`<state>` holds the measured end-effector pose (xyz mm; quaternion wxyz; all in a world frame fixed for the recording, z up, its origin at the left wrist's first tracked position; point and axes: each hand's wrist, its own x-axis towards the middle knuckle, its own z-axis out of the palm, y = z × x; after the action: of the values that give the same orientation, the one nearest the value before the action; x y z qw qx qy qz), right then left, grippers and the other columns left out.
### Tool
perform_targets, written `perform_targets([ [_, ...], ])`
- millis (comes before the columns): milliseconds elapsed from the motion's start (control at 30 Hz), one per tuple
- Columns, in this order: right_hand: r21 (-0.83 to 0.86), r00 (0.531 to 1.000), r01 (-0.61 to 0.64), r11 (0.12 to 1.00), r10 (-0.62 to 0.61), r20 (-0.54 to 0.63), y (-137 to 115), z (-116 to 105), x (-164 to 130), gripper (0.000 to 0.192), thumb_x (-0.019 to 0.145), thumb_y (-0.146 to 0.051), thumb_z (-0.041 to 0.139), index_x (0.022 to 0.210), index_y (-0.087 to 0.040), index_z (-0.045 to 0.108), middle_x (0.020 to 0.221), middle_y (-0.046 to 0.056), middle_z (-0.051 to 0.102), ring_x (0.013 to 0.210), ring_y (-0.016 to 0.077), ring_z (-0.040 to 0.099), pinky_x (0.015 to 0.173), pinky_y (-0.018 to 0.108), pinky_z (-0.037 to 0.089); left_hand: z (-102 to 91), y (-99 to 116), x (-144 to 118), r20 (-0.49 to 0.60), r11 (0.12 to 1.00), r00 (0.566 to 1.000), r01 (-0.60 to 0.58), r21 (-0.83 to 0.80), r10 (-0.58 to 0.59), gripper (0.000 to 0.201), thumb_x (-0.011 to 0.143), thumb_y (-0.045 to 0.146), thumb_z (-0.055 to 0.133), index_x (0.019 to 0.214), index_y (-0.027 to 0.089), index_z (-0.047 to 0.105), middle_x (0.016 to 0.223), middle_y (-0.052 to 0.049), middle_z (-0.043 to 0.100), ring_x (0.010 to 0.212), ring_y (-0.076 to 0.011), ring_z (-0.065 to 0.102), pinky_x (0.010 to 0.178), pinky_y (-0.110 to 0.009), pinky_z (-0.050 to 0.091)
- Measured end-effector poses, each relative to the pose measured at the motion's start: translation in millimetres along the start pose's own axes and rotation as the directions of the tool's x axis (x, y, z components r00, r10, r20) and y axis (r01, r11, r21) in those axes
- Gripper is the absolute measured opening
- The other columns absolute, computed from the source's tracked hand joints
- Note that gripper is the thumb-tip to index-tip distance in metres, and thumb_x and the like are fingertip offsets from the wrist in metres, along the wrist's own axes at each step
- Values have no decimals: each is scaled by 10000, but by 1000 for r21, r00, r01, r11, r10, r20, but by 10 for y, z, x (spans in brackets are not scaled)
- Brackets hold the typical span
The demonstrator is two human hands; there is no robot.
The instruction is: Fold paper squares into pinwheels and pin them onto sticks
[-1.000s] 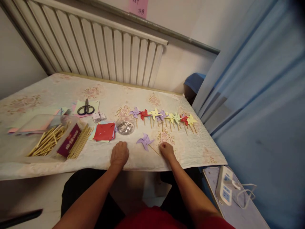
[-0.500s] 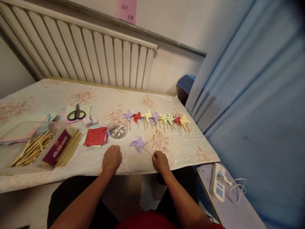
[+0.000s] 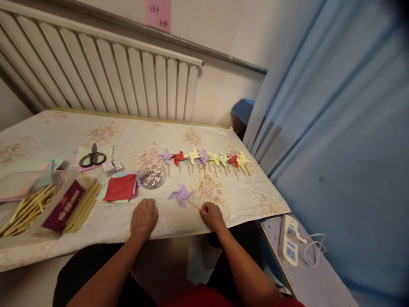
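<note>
From the head camera, the right hand (image 3: 212, 215) rests at the near edge of the table (image 3: 243, 200), which is covered in a pale flowered cloth. Its fingers are closed, pinching the near end of the thin wooden stick of a purple paper pinwheel (image 3: 180, 195). The pinwheel's head lies flat on the cloth, up and to the left of that hand, between the two hands.

The left hand (image 3: 143, 216) lies knuckles up on the cloth, well to the left of the stick. Its fingers are curled under in a loose fist, and no object shows in them.

Just beyond the left hand stands a small clear round bowl of silvery bits (image 3: 152, 176), with a stack of red and pastel paper squares (image 3: 120, 188) beside it. Farther left, a clear plastic box of bamboo sticks (image 3: 35, 204) holds a dark red packet. Black scissors (image 3: 91, 157) lie on pale paper behind the stack.

Beyond the purple pinwheel, a row of finished paper pinwheels (image 3: 204, 158) in purple, red, yellow and green lies along the cloth. A white ribbed radiator (image 3: 105, 76) stands against the wall behind the table, and a blue curtain (image 3: 335, 128) hangs at the right.
</note>
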<state>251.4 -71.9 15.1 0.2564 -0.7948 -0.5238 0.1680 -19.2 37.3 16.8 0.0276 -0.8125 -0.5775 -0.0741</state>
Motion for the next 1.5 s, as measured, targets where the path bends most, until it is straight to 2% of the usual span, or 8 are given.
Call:
perform_targets([
  [100,82,997,-67,994,69,-26,8,-63,206,175,806,-160,572,643,-196,625,642,-10,642,632,135,540,606,227,338,1,1,-4,13,1000,1000,3,2,-3,248,976,206,391,966,141,630,984,-131,641,957,-270,609,842,-374,420],
  [333,11,983,-148,989,148,-104,-319,-76,1018,212,820,-162,546,674,-178,697,689,15,686,682,138,574,627,224,358,15,-3,-6,9,1000,1000,-3,-6,3,247,977,203,388,971,146,628,984,-129,635,964,-269,606,848,-378,421],
  [500,-6,969,-214,977,211,-131,-576,67,1562,237,870,-161,523,848,-152,759,851,92,753,789,178,651,684,243,414,36,-16,-2,17,1000,1000,-6,-11,6,235,980,202,393,957,153,621,972,-121,632,958,-262,605,851,-376,417],
  [633,-24,958,-254,967,248,-144,-680,165,1802,221,895,-214,558,969,-146,755,1009,148,759,933,230,689,757,276,471,42,-24,-8,20,1000,1000,-8,-8,8,225,976,192,400,940,157,619,957,-119,628,945,-263,600,845,-379,415],
  [833,-64,948,-304,951,295,-118,-752,268,2020,290,910,-292,600,1088,-111,740,1121,213,728,1068,291,691,846,350,521,14,-12,-12,37,999,999,-12,-37,14,219,970,187,410,936,151,623,952,-124,620,947,-266,590,845,-383,413],
  [1067,-70,940,-334,940,327,-95,-843,249,2160,279,867,-155,592,1078,-73,755,1087,254,728,1013,321,714,814,364,521,-2,-8,-22,47,998,999,4,-57,-1,205,962,167,421,947,161,625,968,-123,623,954,-260,585,850,-379,408],
  [1300,-33,928,-295,955,278,-246,-810,-25,2132,283,906,-250,549,1055,-111,745,1053,202,745,964,273,696,762,305,483,-20,-2,-23,51,999,999,-2,-54,5,215,964,176,414,949,146,627,965,-129,620,951,-268,589,837,-384,410],
  [1500,25,890,-289,957,278,-362,-520,-330,1945,244,888,-237,502,896,-166,735,881,118,739,842,234,662,699,279,439,-11,-2,-18,48,999,999,-6,-36,7,237,969,166,395,957,147,630,973,-126,628,954,-265,590,840,-378,407],
])
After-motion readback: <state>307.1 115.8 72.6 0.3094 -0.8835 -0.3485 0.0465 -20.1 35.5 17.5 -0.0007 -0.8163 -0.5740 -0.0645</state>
